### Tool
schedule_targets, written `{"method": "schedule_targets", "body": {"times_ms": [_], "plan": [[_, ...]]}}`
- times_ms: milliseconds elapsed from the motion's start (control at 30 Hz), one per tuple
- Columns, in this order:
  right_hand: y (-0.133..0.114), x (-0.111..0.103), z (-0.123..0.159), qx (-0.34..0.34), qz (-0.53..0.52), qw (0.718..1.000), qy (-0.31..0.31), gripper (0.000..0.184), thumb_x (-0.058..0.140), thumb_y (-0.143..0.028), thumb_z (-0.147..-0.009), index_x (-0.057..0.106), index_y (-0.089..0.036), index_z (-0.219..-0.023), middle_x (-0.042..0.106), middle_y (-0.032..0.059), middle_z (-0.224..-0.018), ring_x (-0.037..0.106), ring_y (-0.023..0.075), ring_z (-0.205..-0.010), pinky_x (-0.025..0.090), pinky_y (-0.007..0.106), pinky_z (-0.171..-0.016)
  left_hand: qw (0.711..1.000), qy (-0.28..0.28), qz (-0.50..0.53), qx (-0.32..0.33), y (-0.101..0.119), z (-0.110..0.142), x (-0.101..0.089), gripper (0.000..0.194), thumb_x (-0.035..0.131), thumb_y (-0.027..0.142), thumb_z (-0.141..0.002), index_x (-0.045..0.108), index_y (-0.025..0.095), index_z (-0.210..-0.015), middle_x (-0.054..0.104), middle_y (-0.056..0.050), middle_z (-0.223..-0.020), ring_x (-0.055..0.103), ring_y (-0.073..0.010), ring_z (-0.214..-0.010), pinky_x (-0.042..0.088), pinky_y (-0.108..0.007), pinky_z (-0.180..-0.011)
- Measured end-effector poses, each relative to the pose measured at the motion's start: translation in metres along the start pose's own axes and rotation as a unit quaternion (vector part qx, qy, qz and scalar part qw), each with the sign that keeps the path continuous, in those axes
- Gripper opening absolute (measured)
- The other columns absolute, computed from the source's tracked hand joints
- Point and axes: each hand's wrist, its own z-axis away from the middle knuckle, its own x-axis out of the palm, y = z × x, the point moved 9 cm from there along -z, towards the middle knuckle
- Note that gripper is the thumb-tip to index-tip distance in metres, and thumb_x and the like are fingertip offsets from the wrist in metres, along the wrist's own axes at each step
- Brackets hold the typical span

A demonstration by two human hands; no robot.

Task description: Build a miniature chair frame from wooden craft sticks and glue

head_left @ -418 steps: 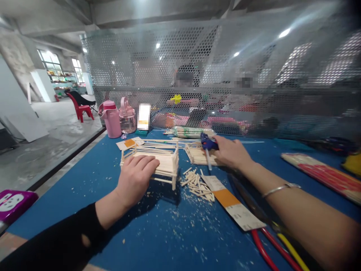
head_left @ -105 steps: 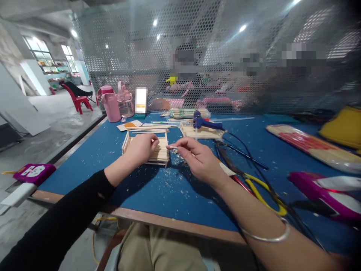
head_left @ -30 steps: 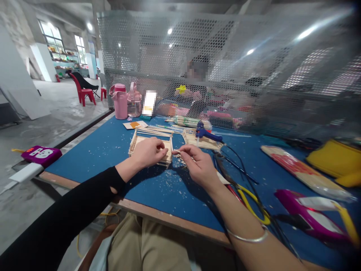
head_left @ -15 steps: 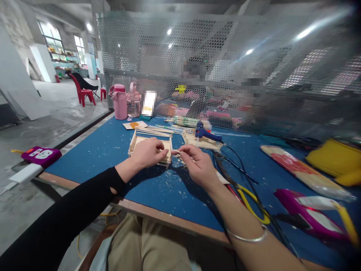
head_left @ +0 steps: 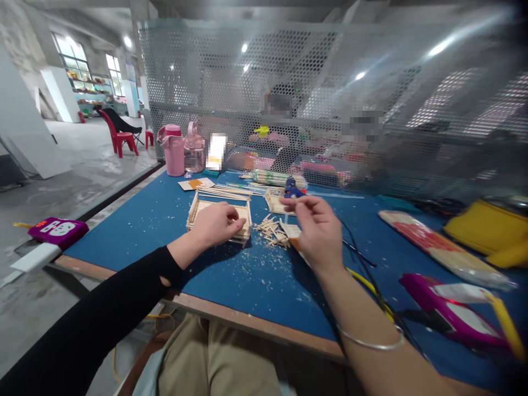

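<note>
My left hand (head_left: 218,223) rests on a small tray-like frame of thin wooden sticks (head_left: 244,231), its fingers curled over the inside and pressing it to the table. Raised at the right, my right hand (head_left: 317,228) has thumb and fingertips pinched together; whatever is between them is too small to make out. Just behind those fingers is a blue glue gun (head_left: 291,186), partly covered by the hand. Short cut wooden sticks (head_left: 272,231) lie in a loose pile between my hands. A second stick frame (head_left: 273,201) sits beneath the glue gun.
Long sticks (head_left: 225,192) lie behind the left frame. A pink jug (head_left: 174,151) and a clear bottle (head_left: 194,151) stand at the back left. On the right are a bagged stick bundle (head_left: 441,247), a purple device (head_left: 449,313) and a dark cable. Perforated metal screen (head_left: 185,71) behind.
My right hand has moved from the frame's right edge up and right to the glue gun, uncovering the stick pile. My left hand stays on the frame.
</note>
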Motion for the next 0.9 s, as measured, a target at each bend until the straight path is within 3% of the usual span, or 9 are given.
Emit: {"method": "schedule_targets", "body": {"times_ms": [67, 133, 267, 333, 400, 500, 633, 767, 900], "plan": [[0.015, -0.015, -0.008, 0.038, 0.063, 0.997, 0.029, 0.015, 0.047, -0.034, -0.083, 0.054, -0.021, -0.084, 0.068, 0.0046, -0.082, 0.059, 0.0162, -0.072, 0.045, 0.030, -0.071, 1.000, -0.005, -0.005, 0.004, 0.001, 0.000, 0.001, 0.027, 0.050, 0.037, -0.084, 0.066, 0.017, -0.077, 0.067, -0.004, -0.080, 0.058, -0.0160, -0.071, 0.043, -0.028, -0.064], [0.030, -0.014, -0.011, 0.067, 0.195, 0.978, -0.023, 0.015, 0.048, -0.032, -0.080, 0.057, -0.020, -0.078, 0.067, 0.0046, -0.075, 0.057, 0.0170, -0.068, 0.043, 0.029, -0.068, 1.000, -0.008, -0.010, 0.010, 0.001, 0.001, 0.002, 0.024, 0.050, 0.034, -0.084, 0.066, 0.017, -0.079, 0.067, -0.004, -0.081, 0.059, -0.0165, -0.073, 0.044, -0.028, -0.065], [0.048, 0.007, -0.002, 0.090, 0.390, 0.905, -0.143, 0.018, 0.046, -0.024, -0.078, 0.061, -0.019, -0.071, 0.066, 0.0073, -0.081, 0.057, 0.0190, -0.075, 0.038, 0.028, -0.068, 0.999, -0.003, -0.016, 0.029, 0.005, 0.010, -0.002, 0.021, 0.048, 0.029, -0.085, 0.065, 0.017, -0.083, 0.066, -0.005, -0.084, 0.059, -0.0163, -0.075, 0.045, -0.028, -0.066], [0.054, 0.015, 0.004, 0.117, 0.409, 0.887, -0.178, 0.020, 0.044, -0.024, -0.079, 0.062, -0.019, -0.073, 0.067, 0.0066, -0.080, 0.057, 0.0182, -0.073, 0.038, 0.027, -0.065, 0.999, 0.000, -0.014, 0.049, 0.008, 0.015, -0.004, 0.020, 0.047, 0.028, -0.086, 0.064, 0.017, -0.084, 0.065, -0.005, -0.086, 0.059, -0.0166, -0.077, 0.045, -0.028, -0.067], [0.055, 0.016, 0.005, 0.138, 0.396, 0.888, -0.190, 0.020, 0.044, -0.025, -0.081, 0.063, -0.019, -0.076, 0.067, 0.0050, -0.078, 0.057, 0.0170, -0.070, 0.037, 0.025, -0.063, 0.998, 0.001, -0.013, 0.066, 0.010, 0.019, -0.006, 0.019, 0.047, 0.026, -0.086, 0.064, 0.017, -0.083, 0.065, -0.005, -0.085, 0.059, -0.0169, -0.078, 0.045, -0.028, -0.068], [0.053, -0.006, -0.005, 0.144, 0.400, 0.889, -0.170, 0.018, 0.046, -0.026, -0.080, 0.062, -0.019, -0.074, 0.068, 0.0038, -0.074, 0.058, 0.0164, -0.067, 0.037, 0.025, -0.061, 0.997, 0.001, -0.012, 0.078, 0.010, 0.022, -0.006, 0.018, 0.047, 0.025, -0.086, 0.063, 0.017, -0.082, 0.064, -0.005, -0.082, 0.057, -0.0166, -0.075, 0.045, -0.028, -0.067], [0.052, -0.038, -0.018, 0.150, 0.455, 0.861, -0.170, 0.017, 0.051, -0.025, -0.075, 0.062, -0.020, -0.064, 0.066, 0.0029, -0.065, 0.056, 0.0161, -0.061, 0.035, 0.025, -0.055, 0.997, 0.002, -0.005, 0.081, 0.009, 0.023, -0.005, 0.018, 0.047, 0.024, -0.086, 0.062, 0.018, -0.080, 0.064, -0.005, -0.081, 0.057, -0.0174, -0.076, 0.046, -0.030, -0.070], [0.053, -0.012, -0.015, 0.158, 0.411, 0.863, -0.247, 0.013, 0.053, -0.021, -0.074, 0.066, -0.019, -0.072, 0.067, 0.0014, -0.068, 0.058, 0.0146, -0.063, 0.037, 0.023, -0.056, 0.997, -0.003, -0.008, 0.079, 0.009, 0.024, -0.005, 0.017, 0.049, 0.027, -0.086, 0.062, 0.017, -0.083, 0.064, -0.007, -0.085, 0.058, -0.0196, -0.081, 0.047, -0.034, -0.075], [0.055, 0.027, -0.019, 0.139, 0.446, 0.849, -0.247, 0.018, 0.054, -0.017, -0.075, 0.066, -0.018, -0.088, 0.067, 0.0029, -0.073, 0.058, 0.0140, -0.065, 0.036, 0.023, -0.057, 0.992, -0.044, -0.043, 0.108, 0.013, 0.027, 0.000, 0.028, 0.056, 0.038, -0.083, 0.059, 0.017, -0.102, 0.062, -0.011, -0.109, 0.056, -0.0247, -0.103, 0.045, -0.040, -0.088]]}}
